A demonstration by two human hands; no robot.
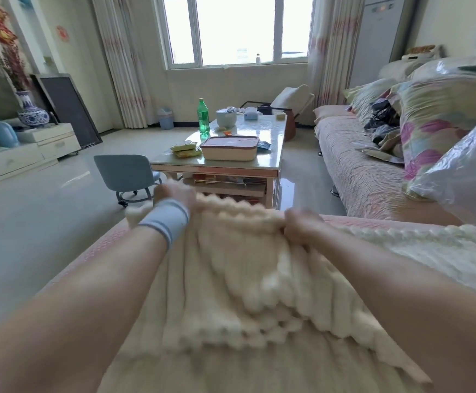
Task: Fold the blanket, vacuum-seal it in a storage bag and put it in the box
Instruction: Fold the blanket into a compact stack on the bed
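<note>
The cream ribbed blanket (239,293) lies spread over the pink-covered sofa seat (100,242). The left hand (175,194) and right hand (299,224) each clutch its far edge. The 2 hands are set apart, probably to keep that edge straight for a fold. Blur hides finger detail. A lidded box (229,147) sits on the counter (270,131), and a clear plastic bag (463,180) lies to the right.
</note>
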